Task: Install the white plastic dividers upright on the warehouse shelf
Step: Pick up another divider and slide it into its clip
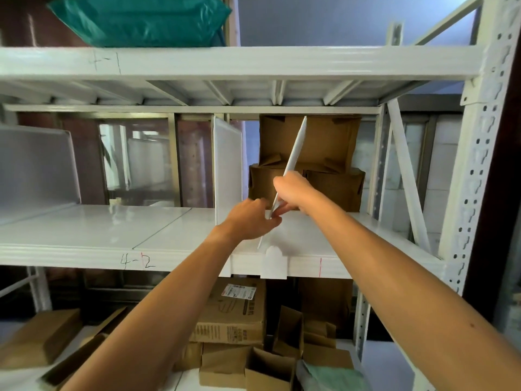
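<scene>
A white plastic divider [294,149] is seen edge-on, leaning to the right above the middle shelf [112,221] marked 4-2. My right hand [293,191] grips it around its middle. My left hand [251,218] holds its lower part just above the shelf surface. The divider's white foot clip [274,262] hangs over the shelf's front beam. A second white divider [227,167] stands upright on the shelf just left of my hands. A third divider [39,165] stands at the far left.
Brown cardboard boxes [310,162] are stacked at the back right of the shelf, behind the tilted divider. A green bag [141,21] lies on the top shelf. More boxes [234,320] sit below. The perforated upright post [479,153] bounds the right side.
</scene>
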`<act>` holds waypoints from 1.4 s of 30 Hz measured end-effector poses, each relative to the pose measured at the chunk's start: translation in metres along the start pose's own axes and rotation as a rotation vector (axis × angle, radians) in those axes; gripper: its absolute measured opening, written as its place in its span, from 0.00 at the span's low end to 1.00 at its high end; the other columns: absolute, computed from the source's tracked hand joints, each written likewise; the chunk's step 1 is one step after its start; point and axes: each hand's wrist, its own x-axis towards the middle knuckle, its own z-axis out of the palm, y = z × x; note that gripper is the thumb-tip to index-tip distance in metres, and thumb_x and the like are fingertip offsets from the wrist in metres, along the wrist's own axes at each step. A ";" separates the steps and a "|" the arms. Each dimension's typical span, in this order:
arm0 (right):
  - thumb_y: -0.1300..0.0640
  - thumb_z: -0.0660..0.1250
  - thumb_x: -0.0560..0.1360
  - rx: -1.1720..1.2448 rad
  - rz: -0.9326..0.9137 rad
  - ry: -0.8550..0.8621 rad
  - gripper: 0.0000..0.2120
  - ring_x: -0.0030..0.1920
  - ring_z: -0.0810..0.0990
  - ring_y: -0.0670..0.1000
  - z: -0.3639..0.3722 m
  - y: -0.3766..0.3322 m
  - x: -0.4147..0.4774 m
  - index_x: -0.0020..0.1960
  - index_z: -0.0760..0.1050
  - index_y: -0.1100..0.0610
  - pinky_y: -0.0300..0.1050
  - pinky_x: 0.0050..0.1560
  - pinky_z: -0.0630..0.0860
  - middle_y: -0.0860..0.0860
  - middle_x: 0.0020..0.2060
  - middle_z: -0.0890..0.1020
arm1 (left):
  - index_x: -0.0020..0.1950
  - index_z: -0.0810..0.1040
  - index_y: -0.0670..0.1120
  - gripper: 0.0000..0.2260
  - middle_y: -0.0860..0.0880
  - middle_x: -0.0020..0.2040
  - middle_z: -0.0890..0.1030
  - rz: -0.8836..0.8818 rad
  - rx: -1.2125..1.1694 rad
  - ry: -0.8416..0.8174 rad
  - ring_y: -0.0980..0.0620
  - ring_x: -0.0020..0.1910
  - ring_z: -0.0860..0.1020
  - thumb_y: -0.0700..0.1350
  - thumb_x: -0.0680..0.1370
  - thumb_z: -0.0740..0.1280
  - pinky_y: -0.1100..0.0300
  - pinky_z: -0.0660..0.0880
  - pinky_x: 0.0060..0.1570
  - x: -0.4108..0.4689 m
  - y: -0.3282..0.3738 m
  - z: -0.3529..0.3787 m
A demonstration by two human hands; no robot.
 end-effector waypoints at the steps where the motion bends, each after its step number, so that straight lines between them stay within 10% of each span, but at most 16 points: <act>1: 0.58 0.54 0.78 -0.007 -0.023 -0.008 0.13 0.37 0.86 0.60 0.000 -0.003 0.001 0.59 0.69 0.62 0.52 0.44 0.84 0.61 0.51 0.79 | 0.60 0.76 0.45 0.17 0.50 0.44 0.82 0.017 0.011 -0.008 0.52 0.34 0.79 0.55 0.80 0.65 0.56 0.80 0.43 0.001 0.002 -0.003; 7: 0.58 0.57 0.80 -0.227 -0.229 0.074 0.17 0.53 0.77 0.56 -0.002 -0.020 0.008 0.68 0.68 0.59 0.51 0.49 0.78 0.55 0.57 0.76 | 0.61 0.69 0.43 0.12 0.48 0.38 0.82 0.013 -0.098 -0.016 0.51 0.25 0.81 0.43 0.78 0.58 0.54 0.83 0.37 0.010 0.017 -0.007; 19: 0.62 0.56 0.79 -0.121 -0.114 0.018 0.06 0.43 0.84 0.60 -0.007 -0.020 0.011 0.48 0.72 0.59 0.57 0.52 0.82 0.58 0.42 0.79 | 0.62 0.69 0.44 0.12 0.50 0.39 0.80 0.010 -0.162 -0.016 0.49 0.30 0.83 0.43 0.79 0.57 0.60 0.78 0.31 0.013 0.020 0.001; 42: 0.59 0.56 0.81 -0.217 -0.142 0.006 0.09 0.39 0.82 0.54 -0.003 -0.026 0.016 0.54 0.74 0.61 0.44 0.40 0.78 0.56 0.40 0.77 | 0.60 0.67 0.44 0.08 0.47 0.38 0.81 -0.022 -0.274 -0.092 0.50 0.28 0.81 0.42 0.81 0.57 0.58 0.79 0.37 0.018 0.015 -0.002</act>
